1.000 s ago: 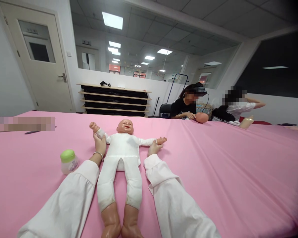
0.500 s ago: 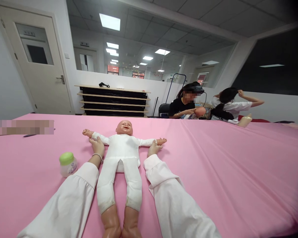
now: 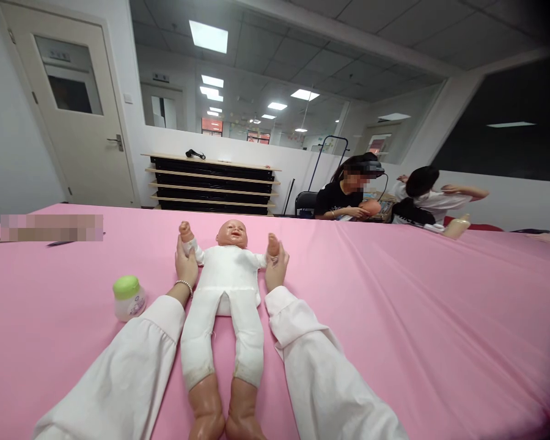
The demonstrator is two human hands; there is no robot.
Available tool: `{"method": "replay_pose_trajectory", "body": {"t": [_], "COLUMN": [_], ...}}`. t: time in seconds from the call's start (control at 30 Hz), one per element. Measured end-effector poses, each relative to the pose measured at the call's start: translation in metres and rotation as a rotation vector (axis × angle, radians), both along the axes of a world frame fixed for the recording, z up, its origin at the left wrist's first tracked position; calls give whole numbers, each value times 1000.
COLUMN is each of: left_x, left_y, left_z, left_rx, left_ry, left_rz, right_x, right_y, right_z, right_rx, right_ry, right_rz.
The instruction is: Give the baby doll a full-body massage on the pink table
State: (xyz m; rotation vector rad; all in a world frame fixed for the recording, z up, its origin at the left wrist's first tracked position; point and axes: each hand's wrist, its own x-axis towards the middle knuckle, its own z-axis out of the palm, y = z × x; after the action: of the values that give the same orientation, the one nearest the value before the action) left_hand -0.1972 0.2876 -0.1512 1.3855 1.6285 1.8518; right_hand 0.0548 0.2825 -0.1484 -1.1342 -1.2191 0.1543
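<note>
Doll: face up on the pink-covered table, lying between your two sets of fingers. Long axis runs nearly straight away from you. Head end points to the far edge, beyond your fingers; legs roughly parallel, feet toward you and partly cut off by the lower border of view.

Grip, left: the fingers of your left hand are curled round the doll's arm near its wrist, pinching it; the doll's small fist sticks up past them. Grip, right: the fingers of your right hand clasp the other arm near the wrist, the doll's hand rising just beyond your palm. Both doll hands sit out to the sides of its head.

Labels: jar, green lid, upright, left of your left fingers and nearer you, beside your sleeve. Purple print on its side, too small to read. Pixelated patch, farther left: unreadable. Pale bottle, far right of your right fingers; markings not legible.

Edges, room: far table edge lies a little beyond the doll's head. Creased pink cloth spreads wide to the right of your right fingers. On the left, the jar stands near your forearm. Past the far edge, right of your right fingers, a person in a black top handles a rounded object.
</note>
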Motion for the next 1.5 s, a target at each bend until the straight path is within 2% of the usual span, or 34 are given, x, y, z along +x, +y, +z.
{"method": "replay_pose_trajectory", "body": {"t": [0.07, 0.13, 0.27, 0.33, 0.6, 0.83, 1.5], "left_x": [3, 5, 8, 7, 6, 6, 5], "left_y": [-1, 0, 7, 10, 9, 9, 12], "left_z": [2, 3, -2, -6, -7, -8, -11], "left_rx": [-10, -3, 97, 134, 104, 103, 112], "left_ry": [55, 123, 306, 370, 462, 394, 402], "left_rz": [12, -34, -209, -245, -240, -233, -225], "right_x": [-6, -12, -16, -16, -14, -14, -15], "right_y": [-2, -4, -6, -7, -8, -6, -6], "right_z": [-3, -5, -5, -4, -2, -4, -4], "right_rx": [25, 42, -1, -26, -12, 9, 22], "right_ry": [-198, -377, -543, -575, -655, -608, -578], "right_rz": [112, 178, 163, 141, 117, 109, 114]}}
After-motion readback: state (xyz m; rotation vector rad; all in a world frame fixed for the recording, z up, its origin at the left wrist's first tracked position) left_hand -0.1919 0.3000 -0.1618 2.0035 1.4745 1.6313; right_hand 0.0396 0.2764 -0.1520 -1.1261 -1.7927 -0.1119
